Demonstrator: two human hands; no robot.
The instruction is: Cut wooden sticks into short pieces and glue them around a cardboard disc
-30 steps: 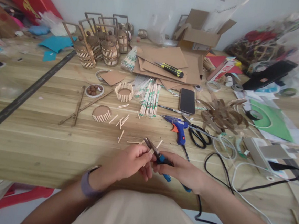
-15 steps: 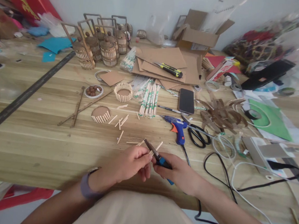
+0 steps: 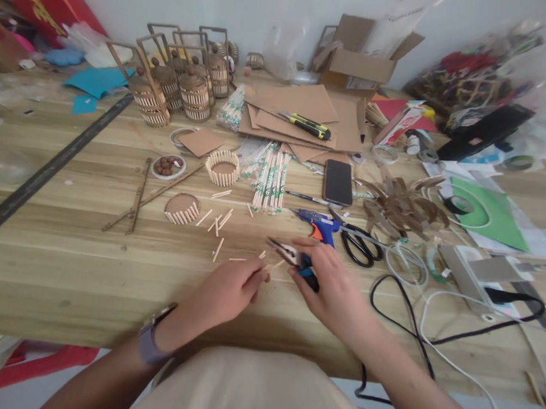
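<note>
Head view: the left hand [image 3: 231,289] is pinched closed, apparently on a pale stick [image 3: 278,265] poking out over the wooden table [image 3: 82,284]; the right hand [image 3: 330,288] wraps around blue-handled pliers [image 3: 288,253], their tips just beyond the stick. Trimming seems the step in hand, short pieces [image 3: 225,219] lying farther off; a cut would call for steadying the stick between the jaws.

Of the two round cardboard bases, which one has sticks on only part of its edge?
The nearer, left base: sticks line its near side, but its far edge is bare. The farther base has sticks all round.
</note>
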